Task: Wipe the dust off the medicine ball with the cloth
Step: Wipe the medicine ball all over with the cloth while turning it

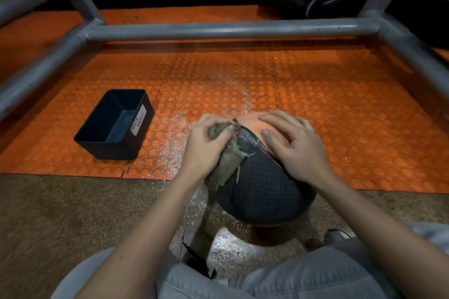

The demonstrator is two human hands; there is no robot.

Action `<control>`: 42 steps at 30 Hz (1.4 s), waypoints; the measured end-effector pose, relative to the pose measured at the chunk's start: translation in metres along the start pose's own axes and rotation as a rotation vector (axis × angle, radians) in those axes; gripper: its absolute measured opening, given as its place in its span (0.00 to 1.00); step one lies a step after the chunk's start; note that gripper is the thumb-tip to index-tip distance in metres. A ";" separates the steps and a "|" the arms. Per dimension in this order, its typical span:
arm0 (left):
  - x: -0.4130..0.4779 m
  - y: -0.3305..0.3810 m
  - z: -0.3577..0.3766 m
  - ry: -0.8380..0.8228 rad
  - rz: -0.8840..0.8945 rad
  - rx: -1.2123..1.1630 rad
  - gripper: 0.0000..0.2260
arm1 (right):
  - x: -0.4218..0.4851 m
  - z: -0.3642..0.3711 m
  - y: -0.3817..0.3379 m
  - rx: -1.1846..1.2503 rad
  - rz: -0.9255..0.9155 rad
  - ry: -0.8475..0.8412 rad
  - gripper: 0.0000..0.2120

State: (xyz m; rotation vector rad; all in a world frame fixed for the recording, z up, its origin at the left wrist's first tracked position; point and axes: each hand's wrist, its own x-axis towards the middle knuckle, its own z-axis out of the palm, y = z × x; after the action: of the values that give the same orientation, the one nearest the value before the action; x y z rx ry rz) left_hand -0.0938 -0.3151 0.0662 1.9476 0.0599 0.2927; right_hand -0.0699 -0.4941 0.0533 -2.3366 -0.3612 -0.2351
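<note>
Under both hands, on the floor [73, 213], the medicine ball [262, 189] is partly hidden. Left hand [206, 145] grips the cloth [224, 167] against its left side; right hand [295, 147] lies open, flat on its right.

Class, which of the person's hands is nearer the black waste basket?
Left. The left hand, gripping the cloth on the medicine ball, is just right of the waste basket; the right hand rests flat on the ball, farther right.
</note>
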 end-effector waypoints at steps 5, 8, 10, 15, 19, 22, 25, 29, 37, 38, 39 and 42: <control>-0.018 0.011 0.010 -0.121 0.308 0.187 0.05 | -0.001 -0.001 0.003 0.005 -0.006 -0.005 0.26; -0.003 -0.001 0.000 -0.047 0.083 0.011 0.09 | -0.002 0.000 -0.001 -0.017 -0.008 -0.028 0.23; 0.007 -0.008 -0.007 0.025 -0.057 -0.086 0.09 | -0.002 0.001 -0.004 -0.021 -0.010 -0.034 0.23; -0.001 0.002 0.001 -0.021 0.036 0.004 0.09 | 0.000 -0.002 -0.002 0.010 0.009 -0.020 0.20; -0.020 0.017 0.012 -0.129 0.259 0.178 0.05 | -0.001 -0.004 0.000 0.017 0.009 -0.032 0.20; -0.009 0.006 0.002 -0.066 0.152 0.071 0.10 | -0.001 -0.003 -0.003 -0.005 0.008 -0.053 0.21; 0.007 -0.006 -0.007 0.048 -0.067 -0.060 0.08 | -0.001 -0.002 -0.006 -0.008 0.007 -0.065 0.22; 0.004 0.001 0.000 0.029 -0.031 -0.029 0.09 | 0.000 -0.001 -0.003 0.017 0.009 -0.034 0.21; 0.003 -0.001 0.004 0.000 -0.007 -0.072 0.05 | 0.002 -0.001 -0.003 0.011 0.004 -0.057 0.21; 0.008 -0.006 0.001 0.032 -0.128 -0.169 0.04 | 0.002 -0.001 -0.005 0.003 0.002 -0.066 0.21; 0.012 -0.011 -0.001 0.061 -0.239 -0.228 0.03 | 0.003 -0.001 -0.006 -0.003 0.003 -0.071 0.21; 0.016 -0.024 -0.003 0.143 -0.444 -0.288 0.06 | 0.004 0.000 -0.006 0.017 0.001 -0.065 0.20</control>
State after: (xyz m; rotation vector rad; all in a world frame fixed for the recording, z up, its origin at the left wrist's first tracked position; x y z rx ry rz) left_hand -0.0770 -0.3001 0.0481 1.5748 0.5098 0.1346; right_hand -0.0679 -0.4887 0.0584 -2.3318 -0.3924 -0.1551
